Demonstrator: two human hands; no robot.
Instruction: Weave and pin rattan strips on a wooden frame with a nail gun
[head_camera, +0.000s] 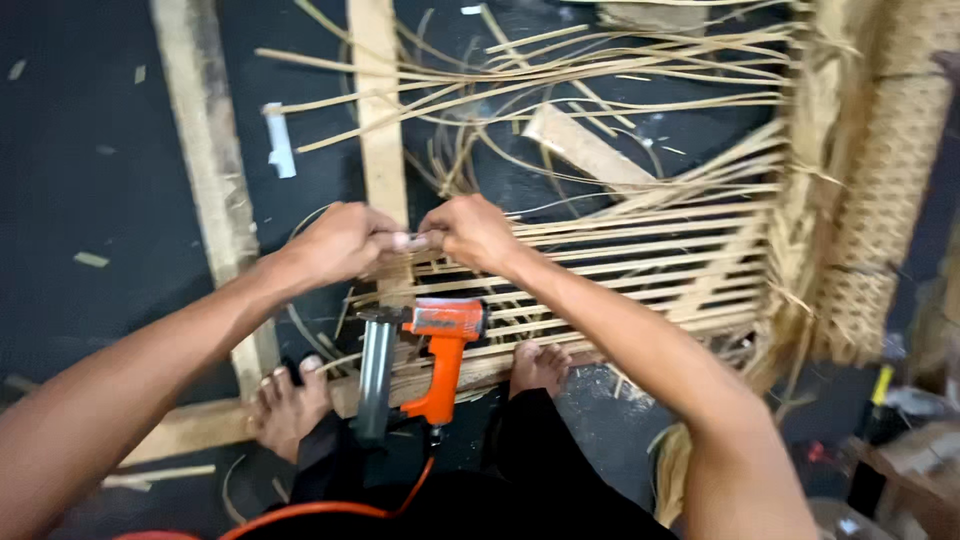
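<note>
**Both hands pinching rattan strips at frame centre**

Left hand (340, 243) and right hand (472, 230) met at frame centre, fingertips pressed together, pinching the ends of thin rattan strips (620, 250). The strips ran right from the hands in near-parallel rows toward a woven rattan panel (890, 190) at the right edge. Loose strips fanned across the upper middle. The hands sat over an upright bar of the wooden frame (378, 130); a second bar slanted down the left side. An orange nail gun (440, 350) rested just below the hands, between the person's bare feet (290, 400), untouched, with an orange hose (300, 515) trailing to the lower left. The dark floor (90, 150) carried scraps.
</note>
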